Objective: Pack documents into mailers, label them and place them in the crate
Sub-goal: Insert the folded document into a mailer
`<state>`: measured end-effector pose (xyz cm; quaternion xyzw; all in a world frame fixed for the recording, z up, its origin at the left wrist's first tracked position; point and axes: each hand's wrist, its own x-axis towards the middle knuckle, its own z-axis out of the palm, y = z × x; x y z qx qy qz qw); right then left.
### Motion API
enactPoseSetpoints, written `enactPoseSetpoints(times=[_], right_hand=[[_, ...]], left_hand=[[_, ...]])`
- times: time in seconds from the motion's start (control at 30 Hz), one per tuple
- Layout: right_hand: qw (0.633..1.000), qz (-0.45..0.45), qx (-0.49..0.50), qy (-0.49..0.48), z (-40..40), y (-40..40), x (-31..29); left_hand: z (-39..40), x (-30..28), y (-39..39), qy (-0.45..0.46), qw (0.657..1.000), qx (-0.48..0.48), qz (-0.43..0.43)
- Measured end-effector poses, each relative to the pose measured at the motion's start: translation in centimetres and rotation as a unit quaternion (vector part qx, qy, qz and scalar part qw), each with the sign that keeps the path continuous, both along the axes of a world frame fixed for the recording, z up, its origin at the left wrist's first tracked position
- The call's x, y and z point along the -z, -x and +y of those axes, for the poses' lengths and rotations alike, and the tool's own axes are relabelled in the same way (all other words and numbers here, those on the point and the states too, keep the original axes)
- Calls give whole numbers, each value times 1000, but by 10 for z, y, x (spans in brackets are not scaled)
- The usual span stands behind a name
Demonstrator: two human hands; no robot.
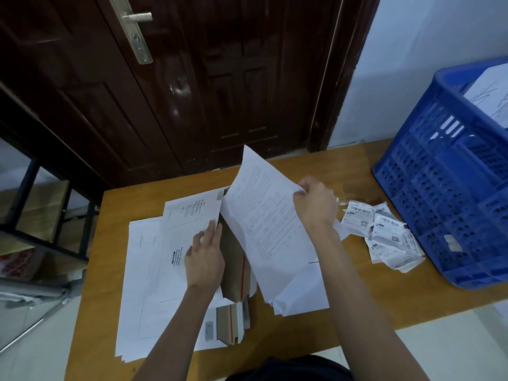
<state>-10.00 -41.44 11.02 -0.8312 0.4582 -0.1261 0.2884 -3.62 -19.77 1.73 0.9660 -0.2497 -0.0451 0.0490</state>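
The right hand (316,204) pinches the top edge of a printed sheet (264,215) and holds it up off the table, tilted, with its bottom edge down near the pile of white papers (297,287) on the table. The left hand (204,257) lies on the white mailer (178,243) with its fingers straight, and the fingertips (213,229) sit right at the mailer's open edge, as if lifting it apart. The two hands are apart, with the sheet between them. I think this is the packing step: the sheet is about to go into the mailer. Next, the sheet's bottom edge needs to come over to the opening, and the left hand must hold the mouth wide so the paper slides in flat and does not bend. The mailer rests on top of more white mailers (143,270) on the wooden table (371,298). Beside it a brown flap with a red strip (243,273) shows. To the right of the papers is a little heap of crumpled shipping labels (384,232) with bar codes. Past them stands the blue plastic crate (453,193), with something white already inside (492,92). I cannot tell what that white thing is. No label is on this mailer yet, so labelling and putting it in the crate are not yet done.
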Motion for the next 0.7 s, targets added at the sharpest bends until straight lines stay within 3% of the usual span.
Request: enactPoseSetpoints(times=[0.4, 0.7], right_hand=[[994, -58, 20, -92, 8, -4, 2], [998, 26, 33, -48, 12, 0, 16]], left_hand=[[1, 2, -1, 10, 1000, -14, 12], [-3, -5, 1, 22, 1000, -18, 13]])
